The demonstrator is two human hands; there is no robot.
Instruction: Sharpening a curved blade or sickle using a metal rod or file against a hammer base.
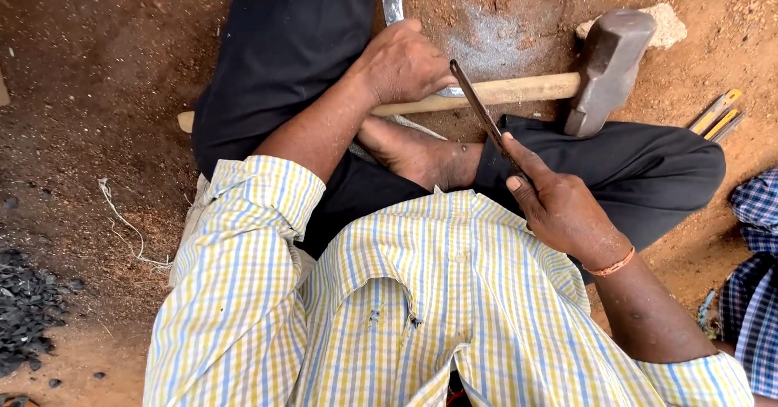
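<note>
While the person sits cross-legged on the dirt floor (97, 74), the layout is read as follows.

Left hand: the left hand (401, 62) is wrapped shut around the wooden handle of the hammer (608, 66), near the middle of the handle.
Hammer axis: the handle is laid almost level across the view, with the heavy grey head at the right end, above the right knee, and the butt end poking out at the left past the dark trousers (284, 42).
Right hand: the right hand (559, 204) is pinched closed on the lower end of a thin flat metal strip (478, 107).
Strip axis: the strip is tilted up and to the left from the right hand, and its tip is seen crossing the hammer handle just right of the left hand.
Nearer hand: the hammer head is nearer to the right hand, though only the left hand is on the hammer.
Nearby: 2 yellow-handled tools (717, 115) are lying on the floor to the right of the hammer head, and a pale stone (668, 22) is seen just behind it.
</note>
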